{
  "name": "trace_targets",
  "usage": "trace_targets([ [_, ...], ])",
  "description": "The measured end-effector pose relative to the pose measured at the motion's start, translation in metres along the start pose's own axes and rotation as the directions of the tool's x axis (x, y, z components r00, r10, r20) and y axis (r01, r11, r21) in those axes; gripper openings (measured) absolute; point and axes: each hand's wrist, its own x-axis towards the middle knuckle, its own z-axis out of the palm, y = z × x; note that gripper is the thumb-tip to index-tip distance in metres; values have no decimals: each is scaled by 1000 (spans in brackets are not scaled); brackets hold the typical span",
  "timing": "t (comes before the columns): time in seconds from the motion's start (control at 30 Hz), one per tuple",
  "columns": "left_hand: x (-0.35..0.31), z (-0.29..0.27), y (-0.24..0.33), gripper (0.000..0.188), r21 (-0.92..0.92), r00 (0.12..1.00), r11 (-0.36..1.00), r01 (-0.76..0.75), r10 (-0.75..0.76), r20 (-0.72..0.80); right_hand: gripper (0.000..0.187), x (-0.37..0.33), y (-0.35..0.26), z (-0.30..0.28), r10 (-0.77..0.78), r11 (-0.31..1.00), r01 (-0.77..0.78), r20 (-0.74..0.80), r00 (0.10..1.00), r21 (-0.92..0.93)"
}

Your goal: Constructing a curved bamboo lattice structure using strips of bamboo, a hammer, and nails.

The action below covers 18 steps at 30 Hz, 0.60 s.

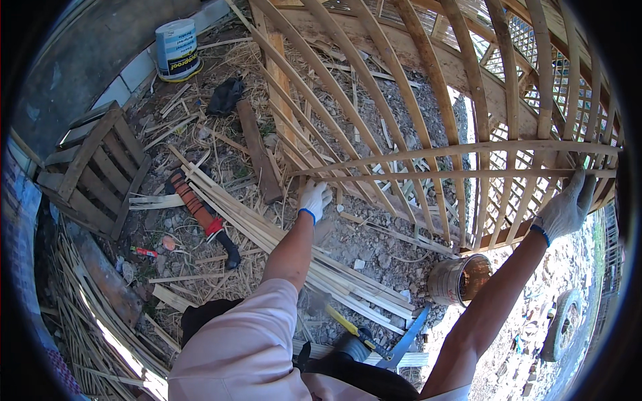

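A long thin wooden slat (pixel 428 176) lies across the slatted lattice frame (pixel 433 87) in front of me. My left hand (pixel 314 199), in a white glove with a blue cuff, closes on the slat's left end. Toward the right end, my right hand (pixel 567 208), gloved the same way, grips the slat with its fingers curled up over it. Just above it, a second crosswise slat (pixel 495 146) runs over the upright strips. The fingertips of both hands are partly hidden.
Loose wooden strips (pixel 247 217) lie left of centre, beside a sheathed blade (pixel 195 204). A handsaw (pixel 406 339) and a rusty can (pixel 449 279) sit near me. Farther off are a wooden stool (pixel 100 167), a bucket (pixel 177 50) and a tire (pixel 562 325).
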Motion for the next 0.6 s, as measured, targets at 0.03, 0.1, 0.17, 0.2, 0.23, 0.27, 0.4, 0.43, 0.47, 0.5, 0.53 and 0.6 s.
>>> trace_targets([
  [0.03, 9, -14, 5, 21, -37, 997, 999, -15, 18, 73, 54, 1, 2, 2, -20, 1000, 20, -14, 1000, 6],
  [0.1, 12, -20, 3, 20, -118, 985, 993, -18, 39, 170, 54, -1, 4, 2, -1, 1000, 1, -9, 1000, -29],
  [0.17, 18, -33, 8, 21, -146, 977, 988, -43, 72, 199, 51, -4, 2, 8, 27, 1000, -26, -31, 999, 7],
  [0.2, 20, -37, 10, 21, -169, 965, 984, -57, 98, 244, 51, -3, 0, 9, 30, 999, -29, -22, 999, 22],
  [0.23, -3, 25, -8, 24, -114, 995, 992, 52, -42, 93, 50, 12, 12, -10, -40, 998, 37, -49, 998, -59],
  [0.27, -5, 23, -7, 24, -115, 996, 992, 43, -33, 86, 49, 13, 12, -12, -45, 997, 41, -53, 998, -65],
  [0.4, 10, -25, 1, 31, -181, 996, 983, -3, 20, 91, 49, -4, 6, 5, 16, 999, -16, -10, 1000, -34],
  [0.43, 8, -20, 0, 33, -226, 992, 974, 9, 19, 125, 49, -2, 7, 2, 8, 999, -8, -11, 1000, -39],
  [0.47, 7, -12, -3, 33, -229, 991, 973, 17, 14, 132, 49, 1, 8, -1, 9, 999, -10, -20, 1000, -51],
  [0.5, 6, -2, -6, 31, -238, 997, 970, 47, -30, 72, 49, 3, 9, -3, 10, 998, -12, -28, 1000, -63],
  [0.53, 4, 2, -9, 30, -248, 997, 966, 70, -71, 4, 49, 3, 8, -3, 10, 998, -12, -24, 1000, -64],
  [0.6, 4, 7, -10, 29, -225, 998, 973, 55, -51, 23, 49, 4, 4, -3, -2, 999, 0, -53, 999, -42],
])
